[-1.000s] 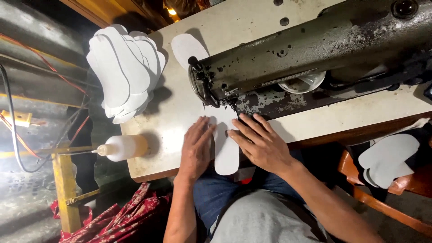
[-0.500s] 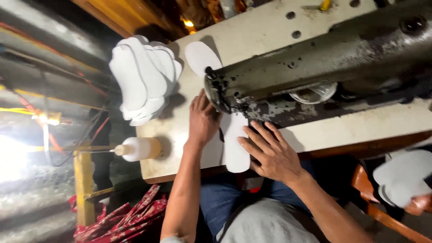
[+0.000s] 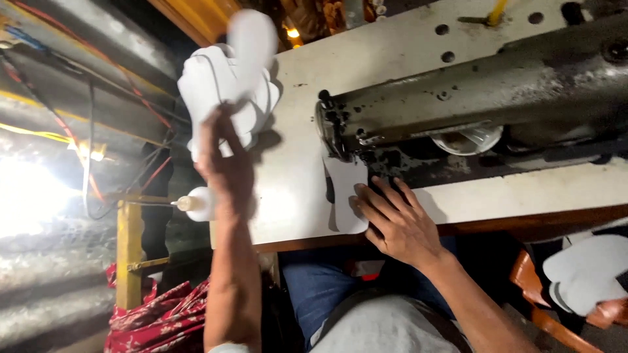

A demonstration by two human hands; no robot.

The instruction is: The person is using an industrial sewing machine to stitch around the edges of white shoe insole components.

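Your right hand (image 3: 399, 225) lies flat in the lower middle of the frame, fingers spread and pressed on a white insole-shaped piece (image 3: 347, 196) that sits on the cream table (image 3: 294, 183), its upper end tucked against the needle end of the dark, grimy sewing machine (image 3: 484, 98). That piece looks to be the one in work now: it is at the machine head but reaches well out toward you, so I judge that most of its seam is not yet run.

Your left hand (image 3: 226, 160) is raised at centre left, fingers closed in a pinch on one white cut piece (image 3: 252, 42) that blurs upward toward the top of the frame, just over the fanned stack of white pieces (image 3: 209, 91) on the table's far left corner. Whether that piece is leaving the stack or joining it, the view does not settle.

The stack is thick, so by my reading plenty of pieces remain to be handled either way. A second, smaller pile of pale pieces (image 3: 585, 274) rests on the wooden seat (image 3: 543, 314) at the lower right edge, well apart from both hands; whether those are done or waiting, I cannot tell.

A small squeeze bottle (image 3: 196, 204) stands at the table's near left edge, partly behind your left forearm, untouched.
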